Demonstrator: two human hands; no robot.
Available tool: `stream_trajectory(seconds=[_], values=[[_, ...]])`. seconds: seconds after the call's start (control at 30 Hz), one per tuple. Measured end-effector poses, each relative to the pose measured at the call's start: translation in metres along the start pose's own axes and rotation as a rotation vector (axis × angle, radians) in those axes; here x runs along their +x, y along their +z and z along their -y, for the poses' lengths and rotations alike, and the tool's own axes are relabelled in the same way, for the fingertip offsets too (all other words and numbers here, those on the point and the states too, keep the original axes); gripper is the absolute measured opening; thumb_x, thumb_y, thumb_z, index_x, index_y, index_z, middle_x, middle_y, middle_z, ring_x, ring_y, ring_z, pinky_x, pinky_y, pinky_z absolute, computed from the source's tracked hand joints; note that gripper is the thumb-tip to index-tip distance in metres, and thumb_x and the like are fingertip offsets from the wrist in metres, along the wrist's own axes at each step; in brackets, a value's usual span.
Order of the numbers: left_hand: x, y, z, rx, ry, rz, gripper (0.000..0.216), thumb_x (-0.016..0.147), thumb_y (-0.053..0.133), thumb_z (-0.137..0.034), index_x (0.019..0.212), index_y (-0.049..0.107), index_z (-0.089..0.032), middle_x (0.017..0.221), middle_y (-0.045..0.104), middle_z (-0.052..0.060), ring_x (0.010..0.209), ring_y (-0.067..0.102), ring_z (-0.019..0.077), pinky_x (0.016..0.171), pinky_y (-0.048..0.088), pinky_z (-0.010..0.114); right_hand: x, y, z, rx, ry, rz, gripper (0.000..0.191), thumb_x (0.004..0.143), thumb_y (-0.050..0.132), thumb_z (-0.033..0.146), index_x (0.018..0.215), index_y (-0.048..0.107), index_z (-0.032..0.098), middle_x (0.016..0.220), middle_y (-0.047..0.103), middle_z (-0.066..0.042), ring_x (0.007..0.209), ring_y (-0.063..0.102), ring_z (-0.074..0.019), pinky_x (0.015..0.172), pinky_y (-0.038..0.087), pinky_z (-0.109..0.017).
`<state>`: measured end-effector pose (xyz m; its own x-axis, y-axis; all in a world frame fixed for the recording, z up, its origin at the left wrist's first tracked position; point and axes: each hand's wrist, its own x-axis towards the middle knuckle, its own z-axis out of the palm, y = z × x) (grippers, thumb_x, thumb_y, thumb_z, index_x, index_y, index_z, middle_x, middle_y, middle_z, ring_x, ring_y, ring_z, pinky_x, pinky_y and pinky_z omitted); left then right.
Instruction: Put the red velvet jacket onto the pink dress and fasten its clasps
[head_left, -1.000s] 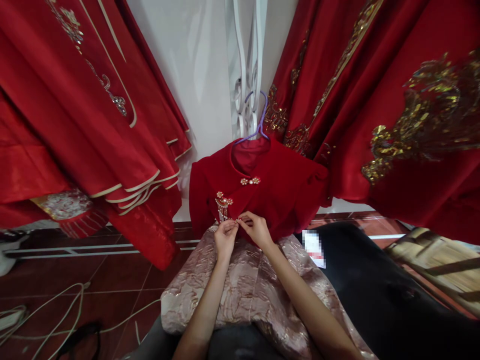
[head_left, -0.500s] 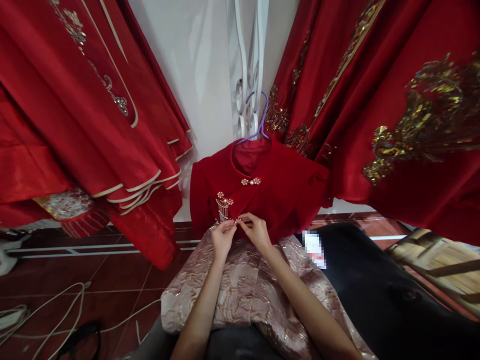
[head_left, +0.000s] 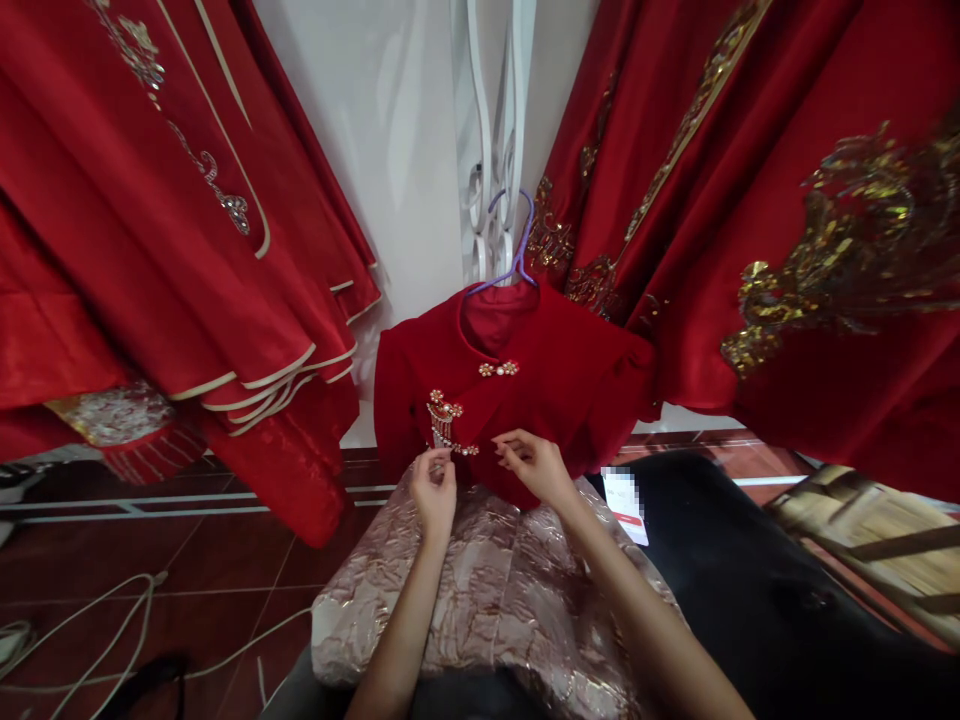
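A red jacket point(head_left: 570, 400) hangs on a purple hanger point(head_left: 517, 262) in front of me. A jewelled clasp point(head_left: 499, 369) sits at its collar. Lower down, on the chest, are a beaded brooch with hanging strands point(head_left: 444, 410) and a short row of beads point(head_left: 466, 450). My left hand point(head_left: 433, 492) is closed in a pinch at the jacket's lower edge, just under the brooch. To the right of the beads, my right hand point(head_left: 534, 462) is pinched in front of the red cloth. Whatever either set of fingertips holds is too small to make out.
Pale pink shiny brocade point(head_left: 465, 590) covers my lap. A lit phone point(head_left: 626, 508) lies on a black surface point(head_left: 720, 550) to the right. Red embroidered garments point(head_left: 247, 290) hang on both sides. A white cable point(head_left: 142, 630) trails over the tiled floor.
My hands were together at the brooch's lower edge and have moved apart. The right hand has shifted right and the left slightly left. The row of beads between them now shows.
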<state>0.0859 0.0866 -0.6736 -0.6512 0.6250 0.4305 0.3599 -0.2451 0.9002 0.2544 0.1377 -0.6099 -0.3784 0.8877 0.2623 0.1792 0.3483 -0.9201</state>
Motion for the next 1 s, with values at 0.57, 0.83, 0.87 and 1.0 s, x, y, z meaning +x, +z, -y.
stream_trajectory(seconds=[0.57,0.83,0.87,1.0], values=[[-0.008,0.004,-0.002,-0.032,0.039,0.151,0.019,0.085,0.063,-0.036,0.091,0.062,-0.018,0.088,0.068,0.005,0.079,0.066,0.0142,0.073,0.056,0.027,-0.008,0.044,-0.035,0.315,0.017,0.064,0.035,0.08,0.066,0.041,0.106,0.055,0.022,0.107,0.063,-0.008,0.104,0.061,-0.0185,0.089,0.054,-0.036],[-0.009,0.001,-0.019,-0.114,-0.061,0.174,0.019,0.08,0.066,-0.035,0.085,0.064,-0.017,0.082,0.069,0.004,0.075,0.066,0.0147,0.068,0.055,0.024,-0.01,0.046,-0.031,0.379,0.03,0.071,0.036,0.078,0.068,0.045,0.1,0.051,0.022,0.101,0.06,-0.005,0.094,0.06,-0.0163,0.083,0.051,-0.031],[-0.01,-0.001,-0.023,-0.145,-0.078,0.208,0.018,0.078,0.068,-0.035,0.083,0.065,-0.017,0.08,0.069,0.004,0.074,0.067,0.0154,0.067,0.055,0.024,-0.011,0.047,-0.029,0.375,0.032,0.055,0.035,0.078,0.069,0.044,0.098,0.05,0.022,0.097,0.059,-0.003,0.091,0.059,-0.0158,0.08,0.05,-0.03],[-0.004,-0.006,-0.039,-0.283,-0.179,0.446,0.019,0.071,0.071,-0.033,0.067,0.07,-0.015,0.065,0.069,0.004,0.064,0.067,0.0174,0.063,0.056,0.027,-0.011,0.044,-0.017,0.353,0.026,-0.019,0.034,0.075,0.071,0.043,0.083,0.045,0.022,0.075,0.048,0.004,0.07,0.05,-0.0127,0.068,0.044,-0.026]])
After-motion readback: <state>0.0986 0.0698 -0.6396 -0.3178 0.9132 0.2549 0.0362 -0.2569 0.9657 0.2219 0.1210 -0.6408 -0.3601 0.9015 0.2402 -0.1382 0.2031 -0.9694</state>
